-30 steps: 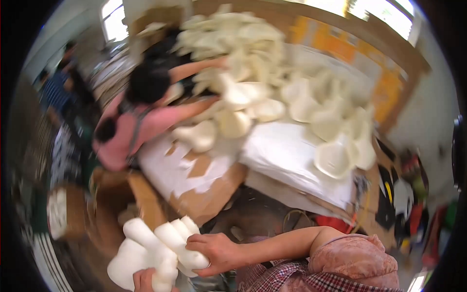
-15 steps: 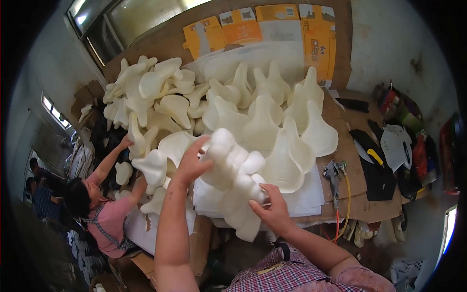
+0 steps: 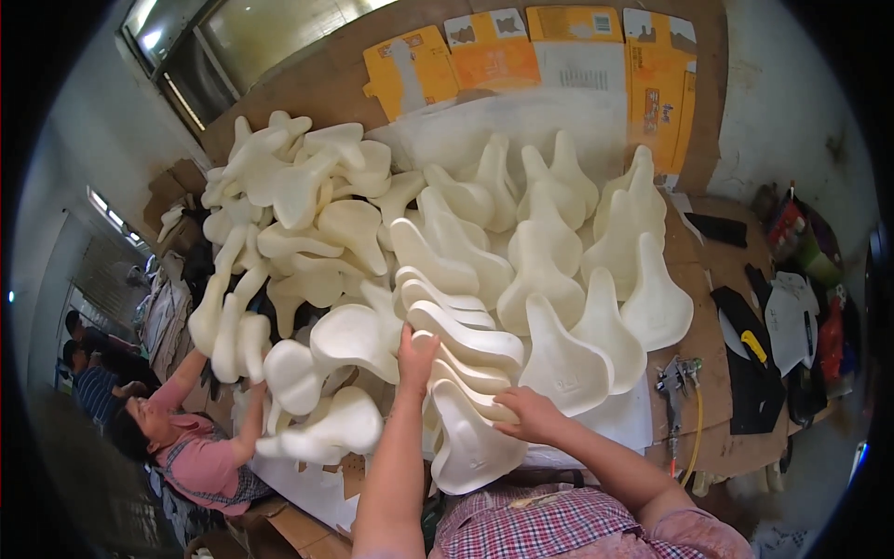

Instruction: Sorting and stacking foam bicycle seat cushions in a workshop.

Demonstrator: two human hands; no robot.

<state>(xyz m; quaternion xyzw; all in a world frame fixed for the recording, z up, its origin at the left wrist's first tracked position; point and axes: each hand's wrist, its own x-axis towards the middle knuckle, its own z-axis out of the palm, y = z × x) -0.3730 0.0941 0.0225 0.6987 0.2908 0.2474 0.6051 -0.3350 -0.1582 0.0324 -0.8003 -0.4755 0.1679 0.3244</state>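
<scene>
A person's two bare hands steady a leaning stack of cream foam saddle shapes (image 3: 461,349) at the near edge of a crowded worktop (image 3: 694,438). The left hand (image 3: 416,354) presses flat and open against the stack's left side. The right hand (image 3: 529,416) curls around the nearest piece from the right. More cream shapes (image 3: 549,252) cover the worktop beyond. At near left, another person in pink (image 3: 200,456) reaches toward the pile.

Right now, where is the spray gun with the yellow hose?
In the head view, the spray gun lies on the brown cardboard-covered table, to the person's right, just past the right edge of the cream saddle-shaped shells and left of the black cut pieces.
</scene>
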